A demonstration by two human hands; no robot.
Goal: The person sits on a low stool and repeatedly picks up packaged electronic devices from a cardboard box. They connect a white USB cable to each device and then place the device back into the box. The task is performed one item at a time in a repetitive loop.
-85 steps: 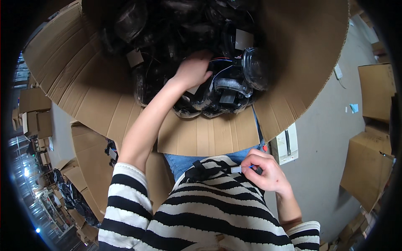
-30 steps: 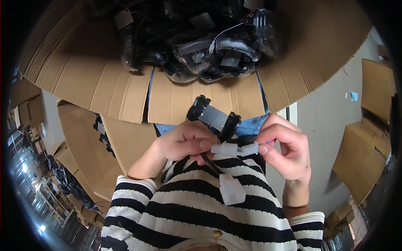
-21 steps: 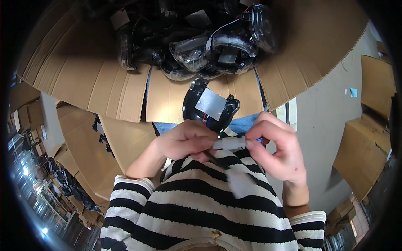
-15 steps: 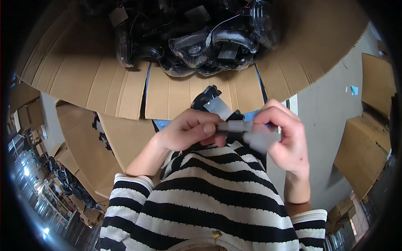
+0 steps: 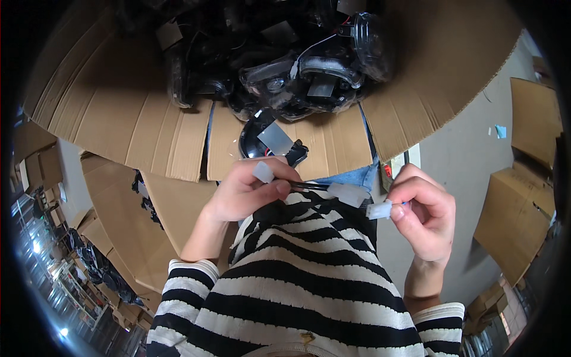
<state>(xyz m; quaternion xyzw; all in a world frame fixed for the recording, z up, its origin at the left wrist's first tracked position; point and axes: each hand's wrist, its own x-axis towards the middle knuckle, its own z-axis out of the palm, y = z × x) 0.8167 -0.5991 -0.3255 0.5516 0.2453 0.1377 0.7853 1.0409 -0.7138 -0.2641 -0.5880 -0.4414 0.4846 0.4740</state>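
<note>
A black lamp-like part [image 5: 254, 138] with a grey label lies at the box's near flap, just beyond my left hand [image 5: 247, 193]. That hand is closed, thumb pressed on dark wires [image 5: 309, 185] running to the right. One small white connector [image 5: 263, 172] shows at its fingers. At the far end of the wires hangs a larger, blurred whitish connector [image 5: 348, 194]. My right hand [image 5: 425, 214] pinches a white plug [image 5: 378, 210] between thumb and forefinger, with a bit of blue wire beside it. Plug and whitish connector are close together; whether they touch I cannot tell.
Ahead stands a big open cardboard box [image 5: 143, 128] holding several dark lamps [image 5: 273, 80] in clear plastic. More cardboard boxes [image 5: 505, 220] stand at the right on a grey floor [image 5: 452, 154]. Another carton [image 5: 184, 205] is close at my left.
My hands have moved apart, the right one going right and down with the white plug. The lamp-like part has shifted left, and the connectors show more clearly.
</note>
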